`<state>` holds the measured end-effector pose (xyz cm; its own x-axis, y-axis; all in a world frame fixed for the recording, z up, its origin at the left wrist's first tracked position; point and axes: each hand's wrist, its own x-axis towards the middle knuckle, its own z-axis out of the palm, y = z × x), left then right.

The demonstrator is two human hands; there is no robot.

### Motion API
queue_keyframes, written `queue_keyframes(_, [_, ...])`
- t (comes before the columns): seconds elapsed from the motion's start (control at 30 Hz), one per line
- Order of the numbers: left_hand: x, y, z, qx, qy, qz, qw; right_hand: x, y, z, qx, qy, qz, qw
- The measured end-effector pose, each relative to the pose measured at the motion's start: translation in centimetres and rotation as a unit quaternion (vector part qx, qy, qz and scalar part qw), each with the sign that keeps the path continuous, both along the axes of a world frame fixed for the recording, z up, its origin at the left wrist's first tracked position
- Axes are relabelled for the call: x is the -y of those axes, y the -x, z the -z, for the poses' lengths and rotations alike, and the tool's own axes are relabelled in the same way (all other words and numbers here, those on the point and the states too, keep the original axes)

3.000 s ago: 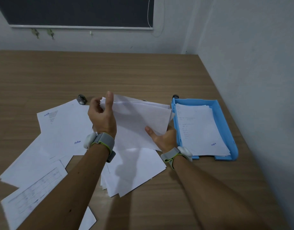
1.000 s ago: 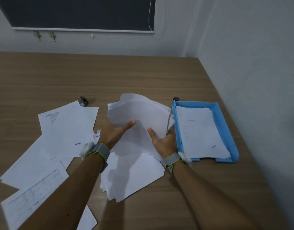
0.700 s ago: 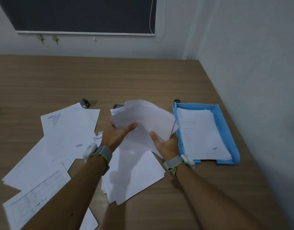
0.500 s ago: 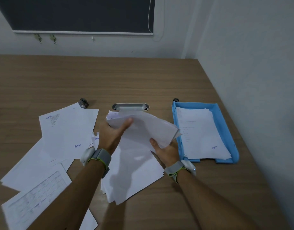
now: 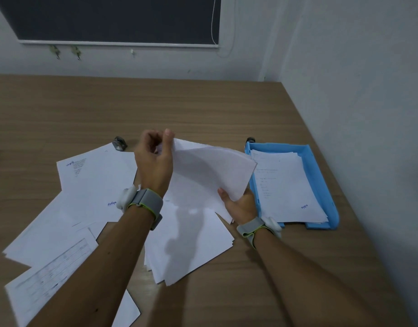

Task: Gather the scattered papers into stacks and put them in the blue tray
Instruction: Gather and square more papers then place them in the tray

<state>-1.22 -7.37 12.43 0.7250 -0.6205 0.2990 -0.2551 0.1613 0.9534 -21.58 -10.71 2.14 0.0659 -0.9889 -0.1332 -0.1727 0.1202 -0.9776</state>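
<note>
Gripping one curved sheaf of papers (image 5: pixel 210 171) just left of the blue tray (image 5: pixel 323 185), left hand (image 5: pixel 156 166) pinches its top corner, right hand (image 5: pixel 239 204) clasps its lower edge.

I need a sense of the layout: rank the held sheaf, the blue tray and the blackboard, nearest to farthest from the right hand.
1. Held sheaf: in the right hand.
2. Blue tray: just right.
3. Blackboard: far wall.

A sheaf of white paper sheets (image 5: pixel 210 171) is held up off the wooden table, bowed and fanned at its far edge. More white sheets (image 5: pixel 90 185) lie scattered flat — some printed, overlapping loosely. The shallow blue plastic tray (image 5: pixel 321 175) sits at right, already holding a white stack (image 5: pixel 285 185).
</note>
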Motion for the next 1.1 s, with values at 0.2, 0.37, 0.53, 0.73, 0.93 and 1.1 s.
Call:
queue_keyframes(0.2, [0.2,-1.3,0.6,-0.034,-0.023,0.014,0.999,0.6,0.2,-0.1,-0.008,0.003,-0.016,1.0])
queue_keyframes(0.37, [0.2,-1.9,1.4,-0.12,-0.058,0.047,0.99,1.3,0.0,-0.4,-0.025,0.015,-0.014,0.999])
queue_keyframes(0.53, [-0.4,-2.3,2.7,-0.066,-0.107,0.116,0.985,1.6,-0.3,-0.8,-0.018,0.015,-0.01,1.0])
queue_keyframes(0.73, [-1.5,-2.8,3.9,-0.078,-0.175,0.153,0.969,1.8,-1.0,-2.4,0.009,0.048,-0.028,0.998])
queue_keyframes(0.93, [-1.7,-2.9,4.2,-0.087,-0.208,0.166,0.96,3.4,-0.4,-3.8,0.0,0.08,-0.034,0.996])
queue_keyframes(1.1, [-1.0,-1.5,3.1,-0.053,-0.273,0.202,0.939,4.7,1.7,-3.7,-0.004,-0.028,-0.06,0.998])
